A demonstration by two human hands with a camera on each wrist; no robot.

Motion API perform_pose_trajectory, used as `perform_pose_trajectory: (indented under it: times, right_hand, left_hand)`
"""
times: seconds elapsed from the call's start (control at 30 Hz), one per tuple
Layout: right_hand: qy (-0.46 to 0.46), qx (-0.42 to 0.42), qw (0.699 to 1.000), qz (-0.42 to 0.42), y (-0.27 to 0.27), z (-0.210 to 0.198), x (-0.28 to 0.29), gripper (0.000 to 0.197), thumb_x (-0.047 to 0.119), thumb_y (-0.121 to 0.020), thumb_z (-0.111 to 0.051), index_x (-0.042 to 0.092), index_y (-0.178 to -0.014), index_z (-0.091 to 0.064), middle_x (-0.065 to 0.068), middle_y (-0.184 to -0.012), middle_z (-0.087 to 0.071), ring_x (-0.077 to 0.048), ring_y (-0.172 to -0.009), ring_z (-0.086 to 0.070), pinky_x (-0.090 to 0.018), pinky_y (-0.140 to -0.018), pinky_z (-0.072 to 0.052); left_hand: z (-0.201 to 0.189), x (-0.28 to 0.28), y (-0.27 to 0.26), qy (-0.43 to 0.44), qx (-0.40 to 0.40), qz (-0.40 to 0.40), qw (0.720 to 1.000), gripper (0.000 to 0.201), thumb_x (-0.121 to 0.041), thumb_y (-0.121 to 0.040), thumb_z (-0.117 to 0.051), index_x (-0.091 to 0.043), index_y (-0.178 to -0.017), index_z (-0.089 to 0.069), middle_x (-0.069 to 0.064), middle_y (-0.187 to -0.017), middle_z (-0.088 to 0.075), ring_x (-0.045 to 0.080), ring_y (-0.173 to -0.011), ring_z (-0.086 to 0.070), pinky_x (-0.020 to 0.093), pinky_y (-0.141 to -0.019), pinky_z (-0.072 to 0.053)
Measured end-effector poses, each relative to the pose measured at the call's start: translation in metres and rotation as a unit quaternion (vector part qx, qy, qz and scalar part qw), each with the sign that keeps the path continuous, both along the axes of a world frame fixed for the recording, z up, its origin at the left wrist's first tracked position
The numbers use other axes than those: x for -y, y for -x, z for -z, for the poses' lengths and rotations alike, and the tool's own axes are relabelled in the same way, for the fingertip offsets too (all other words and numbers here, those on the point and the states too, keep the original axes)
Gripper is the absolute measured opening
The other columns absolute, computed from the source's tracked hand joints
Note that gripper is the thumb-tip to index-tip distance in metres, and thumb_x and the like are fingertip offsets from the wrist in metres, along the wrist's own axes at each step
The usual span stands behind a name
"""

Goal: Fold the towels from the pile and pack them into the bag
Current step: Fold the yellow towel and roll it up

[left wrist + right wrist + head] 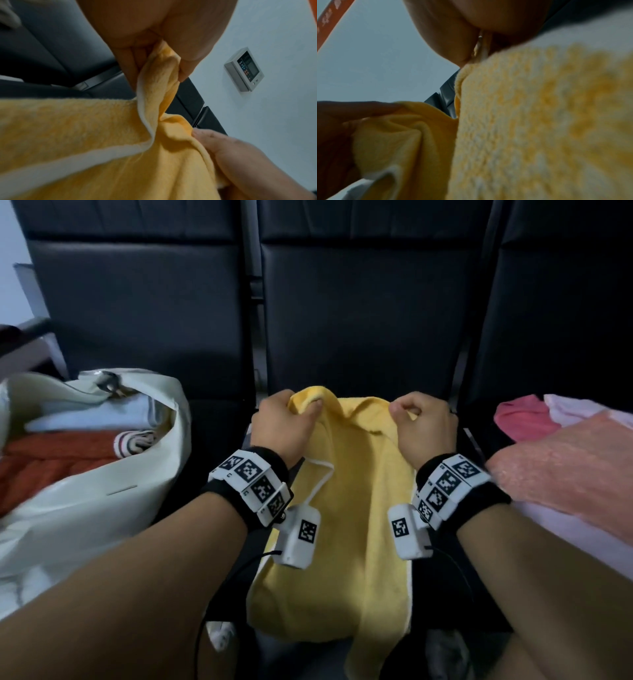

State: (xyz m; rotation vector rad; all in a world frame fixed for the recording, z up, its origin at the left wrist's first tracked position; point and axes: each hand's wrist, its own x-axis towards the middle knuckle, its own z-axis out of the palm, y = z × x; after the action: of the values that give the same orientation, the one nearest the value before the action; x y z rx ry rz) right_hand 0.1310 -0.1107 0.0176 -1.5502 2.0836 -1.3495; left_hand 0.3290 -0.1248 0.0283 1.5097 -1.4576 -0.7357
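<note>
free: dark seat cushion (222, 419) shows bare at centre left, between bag and hands | left block: white bag (102, 501), mouth packed with folded towels (61, 446) | right block: pink towel pile (565, 460) | centre: yellow towel (356, 508) covers the seat | top: seat backs (359, 302) wall off, gap behind possibly none
</note>
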Motion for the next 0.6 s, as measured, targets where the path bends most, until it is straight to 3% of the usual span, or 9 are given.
perform_pose_trajectory:
  times: [0.07,0.23,0.33,0.43,0.6]
  right_hand:
    - [-0.007,-0.021,1.0,-0.016,-0.004,0.008,0.009,0.015,0.029,-0.098,-0.062,0.023,-0.089,-0.073,0.009,-0.094,-0.073,-0.016,-0.098,-0.065,-0.031,-0.083,-0.048]
    - [-0.015,-0.078,0.996,-0.041,-0.006,0.018,0.03,0.017,0.032,-0.099,-0.059,0.023,-0.086,-0.067,0.007,-0.087,-0.07,-0.02,-0.089,-0.065,-0.035,-0.079,-0.052]
    - [-0.037,-0.135,0.989,-0.047,-0.002,0.027,0.038,0.019,0.031,-0.101,-0.056,0.023,-0.084,-0.059,-0.002,-0.103,-0.067,-0.027,-0.101,-0.06,-0.034,-0.083,-0.045]
    - [-0.052,-0.156,0.986,-0.032,-0.005,0.028,0.043,0.026,0.038,-0.102,-0.052,0.019,-0.087,-0.057,-0.004,-0.097,-0.067,-0.03,-0.097,-0.06,-0.04,-0.081,-0.047]
    - [-0.093,-0.116,0.987,-0.054,-0.019,0.033,0.044,0.027,0.05,-0.097,-0.057,0.024,-0.089,-0.061,0.001,-0.088,-0.068,-0.025,-0.087,-0.064,-0.037,-0.076,-0.052]
  left_hand:
    - [0.015,0.007,0.004,-0.008,0.002,0.025,1.0,0.037,-0.048,-0.091,-0.067,-0.012,-0.085,-0.065,0.008,-0.083,-0.07,0.024,-0.079,-0.068,0.048,-0.078,-0.059]
    - [0.032,0.019,0.017,-0.044,-0.001,0.1,0.994,0.042,-0.059,-0.09,-0.06,-0.02,-0.075,-0.058,0.0,-0.072,-0.064,0.023,-0.075,-0.065,0.043,-0.074,-0.057]
    - [0.039,0.027,0.016,-0.054,0.021,0.107,0.993,0.036,-0.05,-0.096,-0.054,-0.02,-0.079,-0.061,0.003,-0.077,-0.065,0.025,-0.08,-0.065,0.048,-0.08,-0.058]
    - [0.045,0.036,0.012,-0.049,0.069,0.078,0.993,0.028,-0.043,-0.098,-0.053,-0.027,-0.076,-0.058,-0.001,-0.078,-0.065,0.023,-0.084,-0.064,0.046,-0.082,-0.057]
    - [0.056,0.041,0.012,-0.04,0.068,0.075,0.994,0.029,-0.049,-0.094,-0.063,-0.03,-0.072,-0.064,-0.005,-0.072,-0.067,0.018,-0.078,-0.067,0.035,-0.067,-0.055]
